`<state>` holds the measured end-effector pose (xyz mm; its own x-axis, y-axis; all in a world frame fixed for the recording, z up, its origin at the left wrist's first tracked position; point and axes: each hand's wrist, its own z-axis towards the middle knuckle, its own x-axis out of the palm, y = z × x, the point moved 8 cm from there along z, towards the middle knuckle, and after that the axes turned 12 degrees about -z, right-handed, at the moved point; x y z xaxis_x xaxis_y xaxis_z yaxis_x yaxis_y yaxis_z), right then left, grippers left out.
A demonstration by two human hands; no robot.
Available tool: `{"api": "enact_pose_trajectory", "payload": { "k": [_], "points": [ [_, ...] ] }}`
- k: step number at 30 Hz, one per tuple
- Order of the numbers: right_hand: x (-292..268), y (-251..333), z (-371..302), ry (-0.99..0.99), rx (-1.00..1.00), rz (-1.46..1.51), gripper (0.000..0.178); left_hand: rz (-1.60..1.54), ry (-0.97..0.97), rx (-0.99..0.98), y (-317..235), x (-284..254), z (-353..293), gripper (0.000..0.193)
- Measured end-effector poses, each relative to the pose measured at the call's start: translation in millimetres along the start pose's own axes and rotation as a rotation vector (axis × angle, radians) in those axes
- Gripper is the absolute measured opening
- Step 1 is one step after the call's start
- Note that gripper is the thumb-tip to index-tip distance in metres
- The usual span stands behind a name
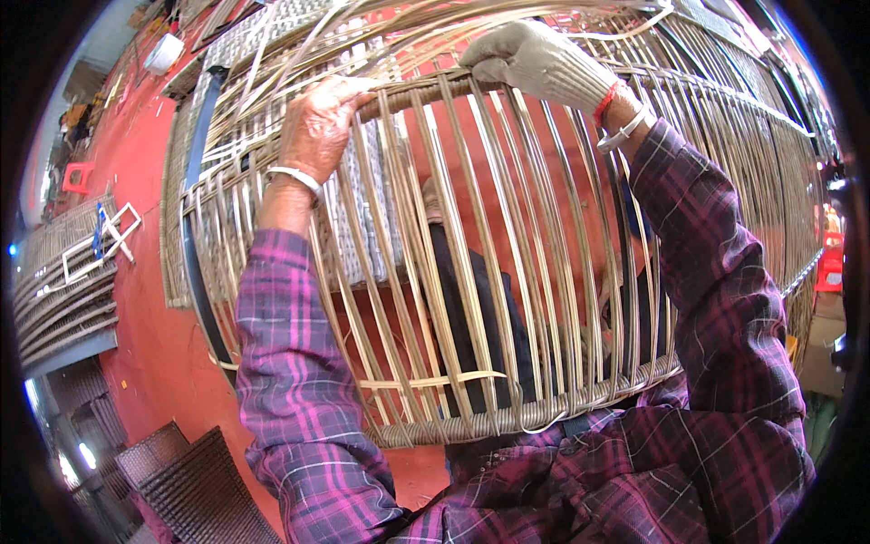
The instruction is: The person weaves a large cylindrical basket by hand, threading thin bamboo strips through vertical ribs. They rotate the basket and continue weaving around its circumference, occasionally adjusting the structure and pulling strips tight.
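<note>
A curved frame strung lengthwise with many brown and tan wicker strands [471,299] rests in front of my body. Its near rail [507,419] is wrapped closely in wicker and lies against my waist. At the far rail [412,93], my bare left hand [322,127] has its fingers closed in a pinch at the wicker. My right hand [535,63], in a grey-white knit glove, is curled shut on the wicker at the same rail, a short way to the right. The fingertips of both hands are partly hidden. A loose pale strip [435,381] crosses the strands near the bottom.
Long loose wicker strips [362,59] lie beyond the far rail. Woven panels [743,136] stand behind and to the right. On the red floor [136,190] at left are stacked curved frames [68,299], a red stool [76,178] and dark woven panels [204,490].
</note>
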<state>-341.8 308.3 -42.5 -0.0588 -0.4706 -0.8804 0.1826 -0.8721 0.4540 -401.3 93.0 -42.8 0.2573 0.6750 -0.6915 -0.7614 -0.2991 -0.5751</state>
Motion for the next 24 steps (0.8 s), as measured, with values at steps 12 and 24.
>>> {"api": "enact_pose_trajectory", "payload": {
  "k": [12,24],
  "points": [
    [44,84,26,-0.068,-0.214,-0.353,0.044,0.284,-0.31,-0.037,15,-84,-105,0.025],
    [88,158,70,0.04,-0.357,-0.533,0.009,0.459,-0.275,0.112,12,-89,-100,0.019]
  ]
}}
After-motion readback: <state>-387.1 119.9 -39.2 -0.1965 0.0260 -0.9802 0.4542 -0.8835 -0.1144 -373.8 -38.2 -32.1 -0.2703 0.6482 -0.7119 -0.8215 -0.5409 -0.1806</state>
